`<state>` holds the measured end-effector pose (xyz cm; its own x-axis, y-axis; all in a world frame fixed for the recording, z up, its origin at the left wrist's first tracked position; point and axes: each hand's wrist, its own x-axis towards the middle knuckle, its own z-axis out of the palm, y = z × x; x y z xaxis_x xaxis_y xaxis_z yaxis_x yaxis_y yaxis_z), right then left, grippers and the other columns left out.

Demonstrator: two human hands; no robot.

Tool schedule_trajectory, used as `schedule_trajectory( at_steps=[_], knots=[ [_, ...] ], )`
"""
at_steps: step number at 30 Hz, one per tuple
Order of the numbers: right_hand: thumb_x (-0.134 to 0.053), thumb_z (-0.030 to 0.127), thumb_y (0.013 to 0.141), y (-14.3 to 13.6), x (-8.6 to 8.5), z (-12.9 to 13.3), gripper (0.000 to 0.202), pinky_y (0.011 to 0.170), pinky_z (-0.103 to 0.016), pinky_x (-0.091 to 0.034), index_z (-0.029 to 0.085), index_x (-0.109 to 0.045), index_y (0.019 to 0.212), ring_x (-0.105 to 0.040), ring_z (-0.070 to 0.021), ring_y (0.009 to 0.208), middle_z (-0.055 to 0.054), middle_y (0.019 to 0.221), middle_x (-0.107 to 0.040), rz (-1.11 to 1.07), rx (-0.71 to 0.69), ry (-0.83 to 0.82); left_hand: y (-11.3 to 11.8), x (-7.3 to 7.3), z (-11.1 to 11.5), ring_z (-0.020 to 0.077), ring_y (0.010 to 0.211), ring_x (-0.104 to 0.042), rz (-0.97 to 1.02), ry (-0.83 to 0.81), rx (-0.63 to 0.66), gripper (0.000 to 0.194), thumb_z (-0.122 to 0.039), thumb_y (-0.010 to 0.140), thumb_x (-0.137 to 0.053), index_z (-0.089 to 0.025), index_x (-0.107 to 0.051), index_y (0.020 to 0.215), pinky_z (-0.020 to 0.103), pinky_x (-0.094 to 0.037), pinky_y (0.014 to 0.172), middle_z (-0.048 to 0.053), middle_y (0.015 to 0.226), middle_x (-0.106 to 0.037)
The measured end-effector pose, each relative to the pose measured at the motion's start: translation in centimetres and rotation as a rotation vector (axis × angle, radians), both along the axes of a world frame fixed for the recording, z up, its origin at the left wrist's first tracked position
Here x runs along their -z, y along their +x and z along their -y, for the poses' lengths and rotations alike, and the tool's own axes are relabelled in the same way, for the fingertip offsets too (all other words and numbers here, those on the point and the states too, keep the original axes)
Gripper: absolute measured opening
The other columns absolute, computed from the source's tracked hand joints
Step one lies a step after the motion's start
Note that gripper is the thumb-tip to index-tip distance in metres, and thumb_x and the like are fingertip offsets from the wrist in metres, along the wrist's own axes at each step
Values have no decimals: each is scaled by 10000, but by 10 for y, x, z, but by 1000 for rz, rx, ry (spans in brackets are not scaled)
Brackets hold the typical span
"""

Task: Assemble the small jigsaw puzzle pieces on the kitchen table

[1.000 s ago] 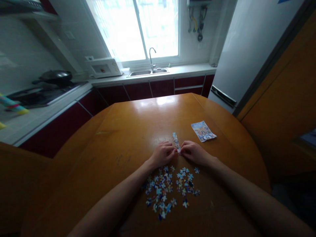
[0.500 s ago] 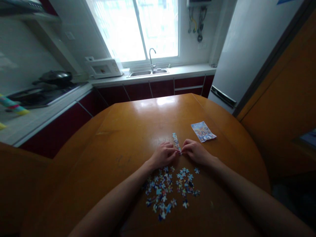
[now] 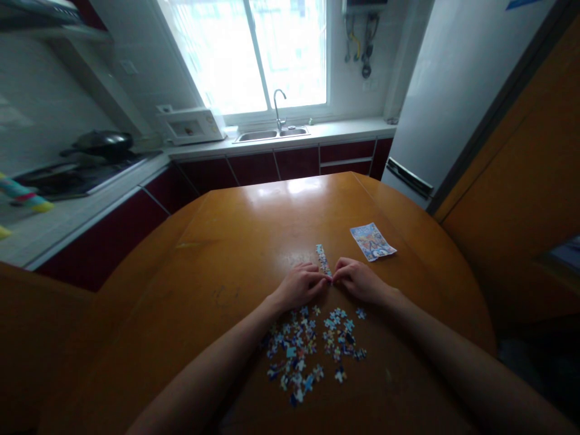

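A narrow strip of joined jigsaw pieces (image 3: 322,258) lies on the wooden table, running away from me. At its near end, my left hand (image 3: 301,285) comes in from the left with thumb and forefinger on a puzzle piece. Opposite it, my right hand (image 3: 359,280) pinches at the same end, its fingertips almost meeting the left ones. The piece between them is mostly covered by fingers. Loose jigsaw pieces (image 3: 299,353) lie scattered between my forearms, with a smaller group (image 3: 339,338) to their right.
A printed picture sheet (image 3: 373,241) lies right of the strip. Beyond the table (image 3: 226,241) are a counter with a sink (image 3: 258,135) and a microwave (image 3: 193,125). A wok (image 3: 102,144) sits on the stove at left; a refrigerator (image 3: 446,90) stands at right.
My fingertips have closed slightly further over the strip's near end, hiding more of the piece there. Otherwise the hands, loose pieces and sheet stay in place.
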<state>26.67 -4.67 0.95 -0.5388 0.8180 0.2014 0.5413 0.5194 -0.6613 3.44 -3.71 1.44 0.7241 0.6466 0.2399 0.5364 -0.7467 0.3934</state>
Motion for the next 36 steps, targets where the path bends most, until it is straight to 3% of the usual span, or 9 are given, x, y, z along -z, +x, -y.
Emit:
schedule_trajectory(
  at_steps=[8,12,18,23,36],
  knots=[
    [-595,118,870,0,0,1,200,781,-269,-465,208,-770,833,-609,-163,832,-46,892,-635,-25,20,-30,2,1,-3,167,829,-597,116,-132,-21,262,-281,993,-494,-221,-750,985,304,-450,804,32,830,-686],
    [-569,62,850,0,-1,1,261,779,-257,-461,217,-778,831,-607,-157,833,-42,900,-629,-15,23,-34,1,1,-3,165,829,-592,243,-155,-116,251,-237,975,-500,-180,-740,928,286,-455,779,42,811,-670],
    [-574,80,863,-1,-4,1,243,778,-266,-463,209,-778,841,-605,-161,828,-47,894,-632,-15,31,-50,-1,0,-1,167,796,-552,102,-44,-2,242,-247,958,-529,-251,-761,1030,304,-440,780,29,770,-620],
    [-589,79,851,-1,-4,2,216,771,-267,-465,202,-765,824,-603,-161,823,-44,888,-632,-22,27,-42,1,-2,0,170,805,-556,55,-6,13,231,-251,956,-543,-265,-761,1033,314,-442,786,29,794,-637],
    [-586,90,860,-1,0,1,216,780,-258,-462,207,-767,838,-609,-158,836,-40,893,-635,-19,37,-39,0,-1,-3,168,829,-572,65,-92,-6,244,-251,972,-525,-252,-761,1031,313,-442,823,27,813,-653]
  ],
)
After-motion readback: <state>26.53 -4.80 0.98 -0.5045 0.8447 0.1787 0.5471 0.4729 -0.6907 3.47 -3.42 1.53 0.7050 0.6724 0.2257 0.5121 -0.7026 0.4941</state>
